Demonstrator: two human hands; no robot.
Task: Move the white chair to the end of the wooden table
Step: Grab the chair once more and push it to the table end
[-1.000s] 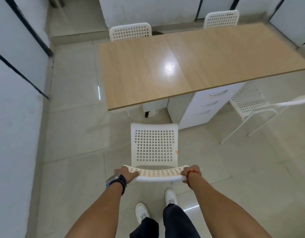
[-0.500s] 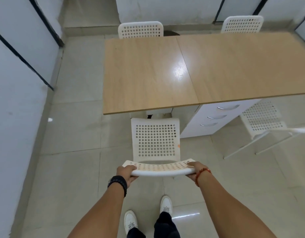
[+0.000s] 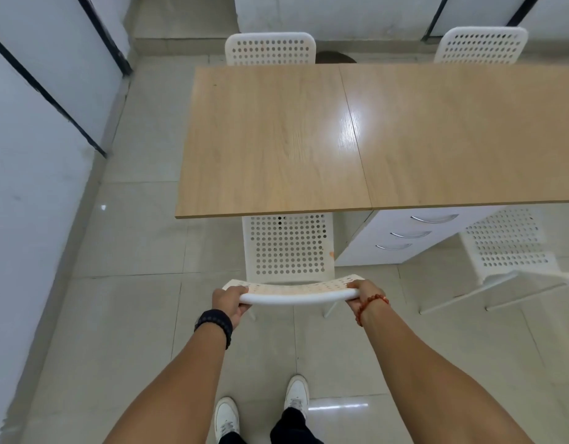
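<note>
A white perforated chair [image 3: 288, 248] stands on the tiled floor at the near long side of the wooden table [image 3: 308, 139], close to its left end. The front of its seat reaches just under the table's edge. My left hand [image 3: 229, 301] grips the left end of the chair's curved backrest top. My right hand [image 3: 363, 291], with a red bead bracelet, grips the right end. Both arms stretch forward, and my white shoes show below.
Two more white chairs, one [image 3: 270, 48] at far left and one [image 3: 481, 44] at far right, stand behind the table. Another chair [image 3: 507, 248] sits to the right beside a white drawer unit [image 3: 404, 235]. A white wall [image 3: 30, 155] runs along the left.
The chair has slid forward toward the table, and its seat now reaches under the table's edge. I have stepped closer, both hands still on the backrest.
</note>
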